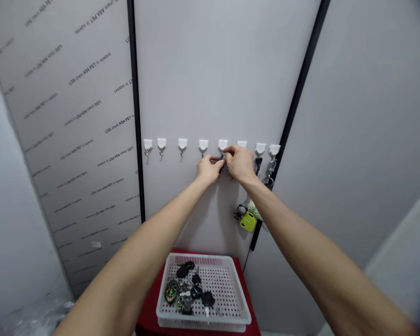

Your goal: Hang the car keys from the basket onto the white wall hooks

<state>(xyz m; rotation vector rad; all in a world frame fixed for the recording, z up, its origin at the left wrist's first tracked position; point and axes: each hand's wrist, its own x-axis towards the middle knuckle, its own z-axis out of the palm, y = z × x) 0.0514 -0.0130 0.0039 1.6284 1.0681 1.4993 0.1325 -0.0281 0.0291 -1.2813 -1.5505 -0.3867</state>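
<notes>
Both hands meet at a white wall hook [223, 144] in the row. My left hand [209, 169] pinches a small dark and metallic key ring [221, 157], mostly covered by fingers. From the other side, my right hand [239, 164] has its thumb and fingers closed at the same piece, just under the hook's white base. Whether the ring is on the hook's metal part cannot be seen. Behind my right wrist hang keys with a yellow-green tag [248, 221] and a grey charm [241, 211]. A metal clasp [272, 166] hangs from the far-right hook [274, 150].
Below, a white perforated basket [236, 298] stands on a red surface [149, 303], holding several keys, black key fobs [182, 271] and a green-gold round charm [171, 291]. Further hooks [182, 144] line the panel to the left. Dark vertical strips [136, 102] edge the panel.
</notes>
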